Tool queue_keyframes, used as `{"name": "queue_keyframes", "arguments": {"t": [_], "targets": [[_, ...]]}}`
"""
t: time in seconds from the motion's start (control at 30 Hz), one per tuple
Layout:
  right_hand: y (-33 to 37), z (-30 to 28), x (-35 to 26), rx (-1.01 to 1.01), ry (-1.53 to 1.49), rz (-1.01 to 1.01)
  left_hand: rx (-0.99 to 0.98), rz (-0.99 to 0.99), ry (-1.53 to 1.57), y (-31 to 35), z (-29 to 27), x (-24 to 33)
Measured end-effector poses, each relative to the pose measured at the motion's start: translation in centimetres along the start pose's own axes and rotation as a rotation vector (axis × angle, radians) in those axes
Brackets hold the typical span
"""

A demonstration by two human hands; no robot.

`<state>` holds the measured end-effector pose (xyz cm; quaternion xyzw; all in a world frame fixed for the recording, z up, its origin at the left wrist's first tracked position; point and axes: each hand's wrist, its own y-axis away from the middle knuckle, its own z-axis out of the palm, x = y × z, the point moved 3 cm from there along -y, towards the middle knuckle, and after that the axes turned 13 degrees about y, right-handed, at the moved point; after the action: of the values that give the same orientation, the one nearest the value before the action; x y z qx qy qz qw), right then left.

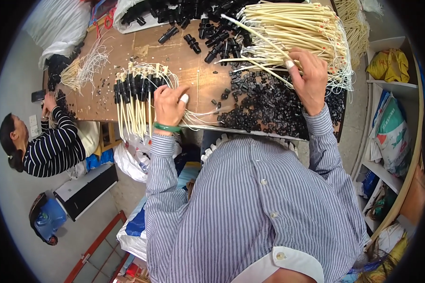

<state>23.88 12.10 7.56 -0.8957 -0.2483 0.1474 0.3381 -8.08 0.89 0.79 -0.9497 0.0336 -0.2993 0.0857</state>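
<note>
My right hand (310, 79) is at the big pile of cream-coloured thin tubes (293, 26) on the right of the table. Its thumb, with a white covering on the tip, pinches one long cream tube (257, 34) that slants up to the left. My left hand (170, 104), a green bangle at its wrist, rests beside a row of black plastic fittings (134, 87) with cream tubes hanging over the table's front edge. Its thumb, also white-tipped, and forefinger are apart with nothing seen between them; the other fingers are bent and partly hidden. Thin white wires trail beside it.
Small black pieces (274, 104) cover the table before my right hand. Loose black fittings (192, 43) lie at the back. A bundle of white wires (87, 66) lies to the left. Another person in a striped top (52, 146) works at the table's left end. Shelves (385, 172) stand right.
</note>
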Motion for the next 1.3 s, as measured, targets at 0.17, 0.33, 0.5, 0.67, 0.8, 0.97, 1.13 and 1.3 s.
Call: {"name": "queue_keyframes", "arguments": {"t": [0.17, 0.33, 0.5, 0.67, 0.8, 0.97, 1.13, 1.3], "targets": [[-0.2, -2.2, -1.4, -0.129, -0.384, 0.243, 0.047, 0.05, 0.055, 0.5, -0.5, 3.0], [1.5, -2.2, -1.6, -0.464, -0.625, 0.51, 0.215, 0.315, 0.296, -5.8, 3.0, 6.0], [3.4, -2.0, -0.3, -0.466, -0.591, 0.512, 0.222, 0.104, 0.085, -10.0, 4.5, 5.2], [4.1, -2.2, -0.5, -0.569, -0.502, 0.446, 0.113, -0.294, 0.224, -8.2, 3.0, 5.3], [4.0, -1.4, -1.9, -0.704, -0.563, 0.373, 0.267, -0.406, 0.695, -6.2, 0.5, 6.7], [3.7, -1.7, -3.2, -0.535, -0.474, 0.118, -0.021, -0.372, 0.662, -6.0, 0.7, 6.4], [3.4, -2.2, -5.5, -0.519, -0.033, -0.144, -0.042, 0.506, 0.38, -6.1, 3.2, 8.8], [2.8, -1.4, -2.6, -0.571, -0.403, 0.35, 0.073, 0.449, 0.246, -4.8, 2.1, 11.2]]}}
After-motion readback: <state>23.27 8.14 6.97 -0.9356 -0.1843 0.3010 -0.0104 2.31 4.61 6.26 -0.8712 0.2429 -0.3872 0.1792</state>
